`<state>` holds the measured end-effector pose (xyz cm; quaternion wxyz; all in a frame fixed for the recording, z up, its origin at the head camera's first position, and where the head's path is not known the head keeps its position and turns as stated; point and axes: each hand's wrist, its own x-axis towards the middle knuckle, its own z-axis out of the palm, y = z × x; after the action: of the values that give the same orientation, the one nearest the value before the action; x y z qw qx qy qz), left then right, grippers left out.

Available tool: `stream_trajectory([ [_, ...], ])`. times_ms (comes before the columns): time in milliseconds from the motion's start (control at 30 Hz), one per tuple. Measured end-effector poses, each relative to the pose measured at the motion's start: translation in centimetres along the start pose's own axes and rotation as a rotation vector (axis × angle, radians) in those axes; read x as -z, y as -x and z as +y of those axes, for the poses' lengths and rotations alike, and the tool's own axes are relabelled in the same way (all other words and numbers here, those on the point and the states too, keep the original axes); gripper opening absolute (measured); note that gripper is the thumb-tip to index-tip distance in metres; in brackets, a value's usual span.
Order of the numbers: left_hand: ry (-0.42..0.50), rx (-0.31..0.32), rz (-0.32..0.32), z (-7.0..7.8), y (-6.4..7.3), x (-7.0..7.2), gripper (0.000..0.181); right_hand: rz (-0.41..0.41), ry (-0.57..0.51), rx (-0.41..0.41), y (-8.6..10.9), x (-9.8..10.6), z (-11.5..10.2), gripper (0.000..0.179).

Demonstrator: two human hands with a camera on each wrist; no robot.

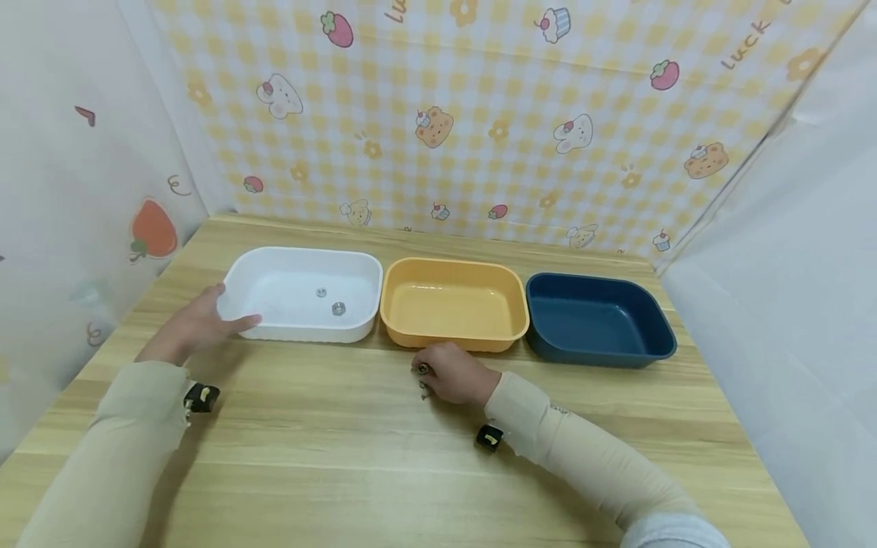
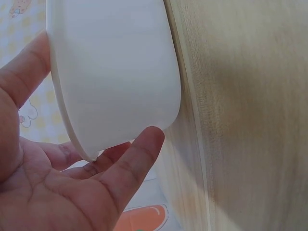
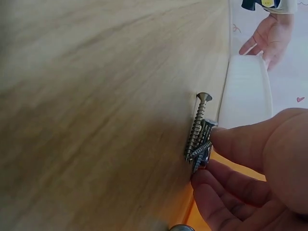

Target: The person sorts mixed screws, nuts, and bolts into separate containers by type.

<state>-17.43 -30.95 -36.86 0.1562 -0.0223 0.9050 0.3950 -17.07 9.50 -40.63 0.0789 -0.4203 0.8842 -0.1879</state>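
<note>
Pinching several screws (image 3: 197, 126) between its fingers (image 3: 238, 185), the right hand (image 1: 455, 373) bends down at the desk (image 1: 308, 457), just before the yellow tray (image 1: 452, 312); the left hand (image 1: 195, 323), fingers spread, grips the white tray's (image 1: 281, 301) left end.

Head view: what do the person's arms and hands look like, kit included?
Left hand and right hand: ungloved. Left sleeve and right sleeve: beige, the right with a small dark marking near the cuff. Left wrist device and right wrist device: small, black, each with a yellow mark.
</note>
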Motion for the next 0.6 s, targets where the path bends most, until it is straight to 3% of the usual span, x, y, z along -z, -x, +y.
stream_trajectory([
  [167, -0.011, -0.026, -0.001, 0.0, -0.04, -0.16, 0.108, 0.017, -0.003, 0.008, -0.12, -0.11, 0.27, 0.011],
  [400, -0.03, 0.043, -0.009, 0.33, 0.13, -0.1, 0.121, 0.04, -0.012, 0.016, -0.21, -0.29, 0.7, 0.013],
  [600, -0.029, 0.052, -0.011, 0.48, 0.21, -0.09, 0.123, 0.049, -0.001, 0.031, -0.28, -0.23, 0.69, 0.023],
])
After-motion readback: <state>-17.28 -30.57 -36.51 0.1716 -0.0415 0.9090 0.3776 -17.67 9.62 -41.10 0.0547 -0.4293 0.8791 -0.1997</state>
